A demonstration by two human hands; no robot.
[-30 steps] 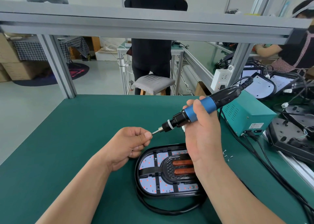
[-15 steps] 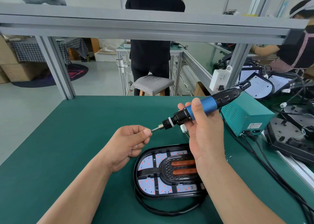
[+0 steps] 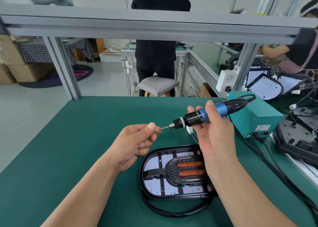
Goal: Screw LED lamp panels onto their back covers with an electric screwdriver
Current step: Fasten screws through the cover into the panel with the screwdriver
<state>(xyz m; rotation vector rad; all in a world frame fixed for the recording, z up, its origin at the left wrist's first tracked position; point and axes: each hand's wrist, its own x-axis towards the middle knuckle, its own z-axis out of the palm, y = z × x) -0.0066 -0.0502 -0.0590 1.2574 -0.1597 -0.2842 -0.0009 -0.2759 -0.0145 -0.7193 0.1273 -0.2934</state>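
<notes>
My right hand [image 3: 213, 137] grips a blue and black electric screwdriver [image 3: 203, 114], held nearly level with its bit pointing left. My left hand [image 3: 136, 144] pinches a small screw [image 3: 158, 130] between thumb and forefinger right at the bit's tip. Below both hands an LED lamp panel [image 3: 165, 173] lies in its black oval back cover [image 3: 144, 189] on the green mat, showing white LED boards with red dots and two orange heater tubes. A black cord loops round the cover's near side.
A teal power box [image 3: 254, 118] stands to the right, its black cables running toward me. More black lamp covers [image 3: 296, 137] and panels pile at the far right. Small loose screws [image 3: 238, 158] lie beside the lamp. An aluminium frame beam [image 3: 154, 27] crosses overhead. People work behind.
My right hand has tilted the screwdriver flatter, and the bit still meets my left fingertips. Both hands have stayed above the lamp.
</notes>
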